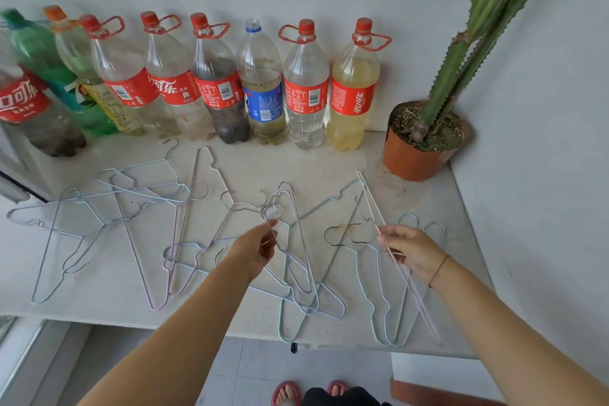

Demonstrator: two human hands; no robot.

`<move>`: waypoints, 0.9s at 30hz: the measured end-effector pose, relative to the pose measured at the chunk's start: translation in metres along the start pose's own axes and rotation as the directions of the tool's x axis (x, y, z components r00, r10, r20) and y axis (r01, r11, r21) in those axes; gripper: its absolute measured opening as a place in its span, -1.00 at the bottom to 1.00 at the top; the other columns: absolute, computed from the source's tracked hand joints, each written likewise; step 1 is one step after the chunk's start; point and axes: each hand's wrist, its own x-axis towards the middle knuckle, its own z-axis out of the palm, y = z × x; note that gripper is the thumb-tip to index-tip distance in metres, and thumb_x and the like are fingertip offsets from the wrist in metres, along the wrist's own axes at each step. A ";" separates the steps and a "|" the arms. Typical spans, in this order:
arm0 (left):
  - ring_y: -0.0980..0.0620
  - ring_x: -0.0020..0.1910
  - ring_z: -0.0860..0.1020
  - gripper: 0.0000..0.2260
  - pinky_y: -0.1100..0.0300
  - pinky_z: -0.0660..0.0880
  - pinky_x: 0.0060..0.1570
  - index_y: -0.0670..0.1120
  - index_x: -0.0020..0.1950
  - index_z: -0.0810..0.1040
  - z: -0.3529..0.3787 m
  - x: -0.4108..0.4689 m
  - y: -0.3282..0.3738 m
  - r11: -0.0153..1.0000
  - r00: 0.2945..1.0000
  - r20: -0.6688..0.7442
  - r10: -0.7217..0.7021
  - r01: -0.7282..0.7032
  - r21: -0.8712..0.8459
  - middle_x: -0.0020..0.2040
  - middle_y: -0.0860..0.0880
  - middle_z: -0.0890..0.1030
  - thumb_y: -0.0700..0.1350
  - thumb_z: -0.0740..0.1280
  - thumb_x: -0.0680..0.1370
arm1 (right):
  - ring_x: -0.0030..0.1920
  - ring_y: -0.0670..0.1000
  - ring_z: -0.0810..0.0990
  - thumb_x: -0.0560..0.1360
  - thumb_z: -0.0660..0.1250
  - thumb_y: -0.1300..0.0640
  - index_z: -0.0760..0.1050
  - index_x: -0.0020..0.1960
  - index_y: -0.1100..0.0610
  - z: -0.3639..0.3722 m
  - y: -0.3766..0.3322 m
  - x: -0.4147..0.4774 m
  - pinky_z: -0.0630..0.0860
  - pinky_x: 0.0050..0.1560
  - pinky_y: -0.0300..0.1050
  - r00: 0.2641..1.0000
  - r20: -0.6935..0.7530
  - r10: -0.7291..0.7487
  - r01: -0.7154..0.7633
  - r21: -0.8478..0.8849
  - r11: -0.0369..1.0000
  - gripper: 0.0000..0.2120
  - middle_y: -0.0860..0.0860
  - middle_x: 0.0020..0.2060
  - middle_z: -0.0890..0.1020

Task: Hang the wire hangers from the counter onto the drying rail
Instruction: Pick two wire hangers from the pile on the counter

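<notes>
Pale wire hangers in blue, pink and grey lie flat and overlapping across the speckled white worktop, the thickest tangle at its left end. Behind them a row of plastic bottles, most with red labels, stands against the wall.

Near the middle, the left hand reaches in with thumb and fingertips pinched on the neck of a grey-blue hanger, just below its hook. That hook overlaps a neighbour's, so it may be holding two; the wires are too thin to tell.

Further right, the right hand, a thin cord around its wrist, pinches the straight bar of a pink hanger. The bar slants from the back of the worktop to its front edge, crossing over several blue hangers.

At the far right corner a tall green cactus grows in an orange pot.
</notes>
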 end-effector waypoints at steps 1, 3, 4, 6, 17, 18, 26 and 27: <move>0.10 -0.39 0.49 -0.90 0.37 0.43 -0.52 -0.13 -0.11 0.59 0.002 -0.003 0.002 1.000 1.000 0.018 0.023 -0.023 0.003 -0.26 -0.07 0.52 -0.19 0.29 0.55 | -0.32 -0.05 0.44 0.47 0.33 0.29 0.55 -0.09 0.11 0.004 -0.004 -0.002 0.39 -0.29 -0.27 1.000 0.001 -0.013 0.013 0.025 1.000 -0.90 0.04 -0.33 0.53; 0.05 -0.26 0.53 -0.89 0.34 0.49 -0.40 -0.13 -0.09 0.59 0.006 -0.011 0.008 0.997 0.996 0.054 0.066 -0.067 0.023 -0.23 -0.07 0.55 -0.18 0.28 0.56 | -0.31 -0.05 0.48 0.49 0.29 0.32 0.53 -0.05 0.14 0.013 -0.012 -0.005 0.45 -0.32 -0.31 0.999 0.007 -0.039 0.039 0.088 0.995 -0.88 0.06 -0.32 0.54; 0.04 -0.25 0.54 -0.89 0.32 0.49 -0.34 -0.13 -0.08 0.60 0.008 -0.016 0.011 0.996 0.994 0.075 0.084 -0.086 0.031 -0.23 -0.07 0.56 -0.18 0.28 0.56 | -0.31 -0.05 0.50 0.49 0.27 0.35 0.52 -0.04 0.16 0.018 -0.015 -0.007 0.47 -0.33 -0.32 0.999 0.009 -0.052 0.050 0.124 0.991 -0.87 0.07 -0.31 0.54; 0.05 -0.25 0.54 -0.89 0.31 0.46 -0.26 -0.13 -0.06 0.60 0.011 -0.026 0.016 0.992 0.986 0.124 0.116 -0.121 0.032 -0.24 -0.06 0.57 -0.17 0.28 0.56 | -0.35 -0.07 0.51 0.49 0.25 0.39 0.51 -0.07 0.16 0.030 -0.024 -0.012 0.48 -0.34 -0.33 0.997 0.003 -0.082 0.080 0.180 0.980 -0.84 0.07 -0.31 0.54; 0.17 -0.39 0.51 -0.87 0.33 0.34 -0.27 -0.10 0.00 0.61 -0.028 -0.072 0.048 0.968 0.953 0.173 0.248 -0.249 -0.016 -0.35 0.03 0.61 -0.17 0.26 0.57 | -0.35 -0.09 0.48 0.48 0.27 0.37 0.55 -0.06 0.14 0.116 -0.075 -0.038 0.46 -0.32 -0.32 0.966 0.134 -0.220 0.186 0.232 0.955 -0.82 0.04 -0.30 0.55; 0.17 -0.38 0.50 -0.86 0.33 0.34 -0.27 -0.10 0.00 0.61 -0.035 -0.076 0.050 0.966 0.953 0.161 0.258 -0.258 -0.020 -0.34 0.03 0.60 -0.17 0.25 0.57 | -0.36 -0.09 0.48 0.48 0.26 0.36 0.55 -0.07 0.14 0.125 -0.079 -0.041 0.46 -0.32 -0.33 0.962 0.153 -0.228 0.189 0.233 0.954 -0.83 0.03 -0.32 0.56; 0.17 -0.43 0.44 -0.86 0.35 0.37 -0.34 -0.12 0.00 0.63 -0.097 -0.125 0.054 0.922 0.930 -0.017 0.366 -0.365 -0.130 -0.34 0.03 0.56 -0.19 0.28 0.56 | -0.32 -0.07 0.52 0.49 0.24 0.34 0.54 -0.09 0.13 0.190 -0.101 -0.059 0.45 -0.29 -0.29 0.876 0.425 -0.230 0.151 0.210 0.966 -0.84 -0.03 -0.40 0.60; 0.17 -0.43 0.43 -0.86 0.36 0.37 -0.35 -0.13 0.01 0.63 -0.105 -0.132 0.052 0.913 0.925 -0.049 0.377 -0.380 -0.148 -0.34 0.03 0.56 -0.20 0.28 0.55 | -0.30 -0.06 0.50 0.49 0.24 0.34 0.54 -0.08 0.13 0.199 -0.102 -0.062 0.45 -0.29 -0.29 0.856 0.466 -0.224 0.143 0.203 0.969 -0.84 -0.02 -0.39 0.59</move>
